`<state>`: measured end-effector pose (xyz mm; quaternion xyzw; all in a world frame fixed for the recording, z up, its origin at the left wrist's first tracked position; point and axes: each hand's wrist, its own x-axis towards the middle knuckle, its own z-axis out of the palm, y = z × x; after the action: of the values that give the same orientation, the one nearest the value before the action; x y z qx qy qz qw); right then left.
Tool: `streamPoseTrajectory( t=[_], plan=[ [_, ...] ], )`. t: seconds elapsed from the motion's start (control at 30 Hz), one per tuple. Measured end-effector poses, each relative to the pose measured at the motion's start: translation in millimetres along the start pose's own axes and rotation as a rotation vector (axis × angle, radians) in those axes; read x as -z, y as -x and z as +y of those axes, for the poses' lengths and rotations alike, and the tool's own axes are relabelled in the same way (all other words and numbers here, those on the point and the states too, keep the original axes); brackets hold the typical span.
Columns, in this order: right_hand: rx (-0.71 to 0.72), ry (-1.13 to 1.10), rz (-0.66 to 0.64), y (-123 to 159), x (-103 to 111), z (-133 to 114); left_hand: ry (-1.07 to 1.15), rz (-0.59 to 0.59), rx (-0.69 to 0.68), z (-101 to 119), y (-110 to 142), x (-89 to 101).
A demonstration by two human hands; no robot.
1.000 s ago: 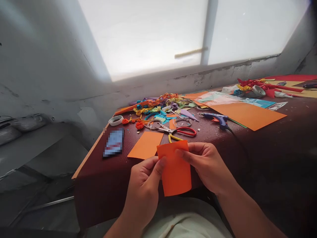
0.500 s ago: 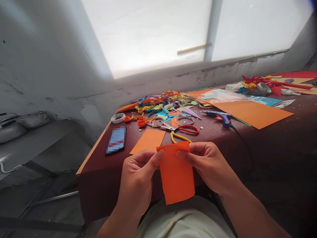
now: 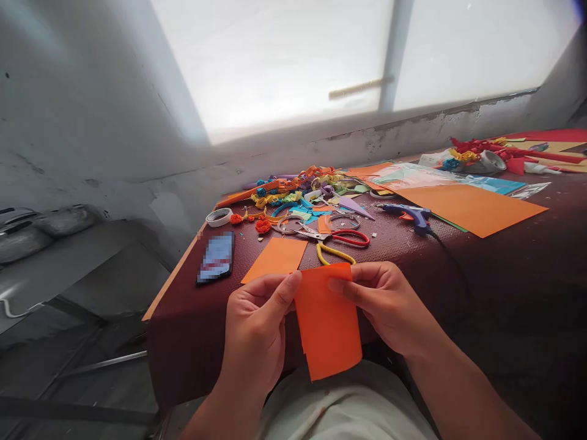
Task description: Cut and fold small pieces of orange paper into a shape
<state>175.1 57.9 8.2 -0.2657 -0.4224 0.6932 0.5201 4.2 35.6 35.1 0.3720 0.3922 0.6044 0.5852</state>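
So both hands are pinching the same orange paper piece (image 3: 328, 321) by its top edge, holding it up off the counter (image 3: 481, 263) and over the lap. The left hand (image 3: 257, 330) has its thumb pressed on the front of the top left corner with the fingers curled behind, and the right hand (image 3: 385, 305) does the same on the top right corner, thumb in front and fingers tucked behind. Looks to me like the grip sits up top so the rest of the sheet hangs free and stays flat, with both corners steadied at once. It hangs a bit tilted, lower end toward the body. Just beyond the left hand's fingertips, a lighter orange rectangle (image 3: 275, 258) lies flat on the counter, and further out to the left of that sits a phone (image 3: 216, 256) near the counter edge. Right past the right hand's knuckles are yellow-handled scissors (image 3: 334, 252) and red-handled scissors (image 3: 342, 235), close enough to grab, I'd guess. Beyond those there's a heap of coloured paper scraps (image 3: 298, 195), a tape roll (image 3: 219, 217) off to the left of it, and a blue glue gun (image 3: 408, 215) well out past the right hand, beside a big orange sheet (image 3: 472, 208).
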Motion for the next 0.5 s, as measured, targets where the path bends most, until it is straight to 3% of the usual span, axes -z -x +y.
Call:
streamPoseTrajectory(
  t=[0.2,0.37,0.5],
  plan=[
    [0.008,-0.029,0.051,0.0,0.7,1.9,-0.043,0.014,-0.051,-6.3,-1.9,1.2],
    [0.104,0.015,0.223,-0.8,-0.3,3.6,-0.013,0.027,-0.016,-7.1,-3.3,1.1],
    [0.121,0.017,0.242,-1.9,-0.8,6.7,0.031,0.006,0.015,-7.1,-2.4,-1.6]
  ],
)
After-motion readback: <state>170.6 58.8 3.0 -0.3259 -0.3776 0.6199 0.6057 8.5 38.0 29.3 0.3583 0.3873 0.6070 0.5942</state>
